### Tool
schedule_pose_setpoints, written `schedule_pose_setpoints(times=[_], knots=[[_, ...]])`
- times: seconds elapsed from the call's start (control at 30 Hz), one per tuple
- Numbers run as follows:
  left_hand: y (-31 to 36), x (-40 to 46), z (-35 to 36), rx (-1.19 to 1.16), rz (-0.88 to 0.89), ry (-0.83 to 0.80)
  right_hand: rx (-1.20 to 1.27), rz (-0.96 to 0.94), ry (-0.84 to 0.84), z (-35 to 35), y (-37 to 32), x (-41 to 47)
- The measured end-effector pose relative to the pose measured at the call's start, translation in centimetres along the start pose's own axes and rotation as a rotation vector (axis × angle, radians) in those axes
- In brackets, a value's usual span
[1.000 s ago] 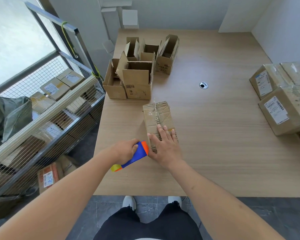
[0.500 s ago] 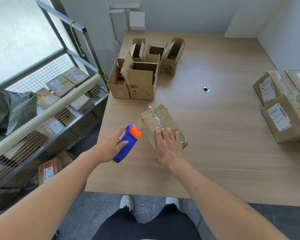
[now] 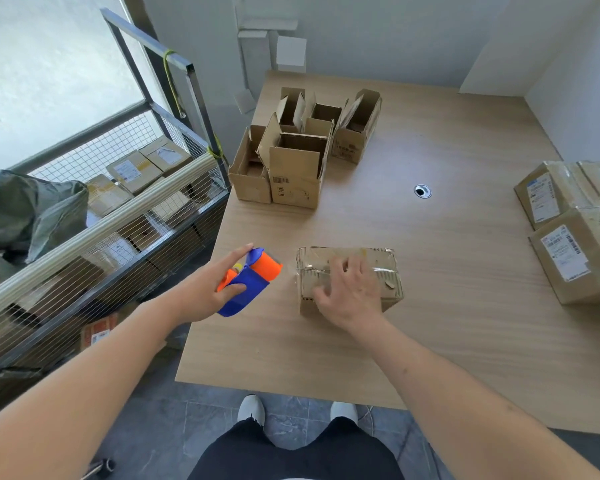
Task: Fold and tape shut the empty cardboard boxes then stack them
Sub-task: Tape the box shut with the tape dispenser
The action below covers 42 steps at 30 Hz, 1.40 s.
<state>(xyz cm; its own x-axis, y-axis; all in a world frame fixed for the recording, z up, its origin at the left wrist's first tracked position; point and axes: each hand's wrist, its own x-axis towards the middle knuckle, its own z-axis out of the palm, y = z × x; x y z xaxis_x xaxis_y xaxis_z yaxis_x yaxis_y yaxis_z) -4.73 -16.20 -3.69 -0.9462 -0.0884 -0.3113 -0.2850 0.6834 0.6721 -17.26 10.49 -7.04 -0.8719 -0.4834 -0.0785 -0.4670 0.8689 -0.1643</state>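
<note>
While the right hand (image 3: pixel 352 292) lies on top of the taped box (image 3: pixel 352 273) with its fingers bent over the near face and gripping it, the left hand (image 3: pixel 210 292) holds a blue and orange tape dispenser (image 3: pixel 248 280) just off the box's left end, thumb and fingers wrapped round its blue body and the orange roller end pointing toward the box. A thin strip of clear tape (image 3: pixel 289 270) shows between the dispenser and the box's left edge. The box is a small brown cardboard carton, closed, lying lengthwise across the table (image 3: pixel 447 306), near the front-left part of the surface and set back from the front edge. Its cardboard is worn and creased, glossy clear tape covers the top and runs down the sides, and a row of dark printed marks shows along the seam under the tape. Farther back, near the left edge, stands a cluster of about 5 open boxes (image 3: pixel 300 157) with their flaps up, touching one another. A round cable grommet (image 3: pixel 422 191) sits in the middle of the surface. At the right edge are sealed parcels (image 3: pixel 568 237) with white shipping labels, stacked close together. Left of the table, a wire-mesh cart (image 3: pixel 94 216) holds more labelled parcels.
</note>
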Motion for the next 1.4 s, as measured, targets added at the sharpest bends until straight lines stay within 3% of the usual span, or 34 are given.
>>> schedule_pose_setpoints(times=[0.13, 0.27, 0.33, 0.5, 0.67, 1.0, 1.4], knots=[[-0.2, -0.1, -0.5, 0.012, 0.001, -0.002, 0.081, 0.195, -0.027, 1.5, -3.3, 1.1], [-0.6, 0.0, -0.9, 0.017, -0.002, -0.016, 0.057, 0.235, -0.075, 3.2, -4.8, 1.5], [-0.6, 0.2, -1.1, 0.007, -0.005, -0.033, 0.087, 0.186, -0.093, 3.5, -4.7, 1.6], [0.0, 0.7, -1.2, -0.005, 0.019, -0.057, 0.143, -0.14, -0.213, 2.7, -1.5, 1.8], [0.1, 1.5, -1.3, 0.004, 0.038, -0.083, 0.218, -0.213, -0.247, 2.3, 0.2, 2.3], [0.6, 2.6, -1.6, 0.013, 0.02, -0.118, 0.327, -0.129, -0.087, 3.9, -0.6, 2.3], [1.2, 2.9, -1.6, -0.015, 0.028, -0.176, 0.061, -0.182, 0.09, 4.8, -1.4, 2.5]])
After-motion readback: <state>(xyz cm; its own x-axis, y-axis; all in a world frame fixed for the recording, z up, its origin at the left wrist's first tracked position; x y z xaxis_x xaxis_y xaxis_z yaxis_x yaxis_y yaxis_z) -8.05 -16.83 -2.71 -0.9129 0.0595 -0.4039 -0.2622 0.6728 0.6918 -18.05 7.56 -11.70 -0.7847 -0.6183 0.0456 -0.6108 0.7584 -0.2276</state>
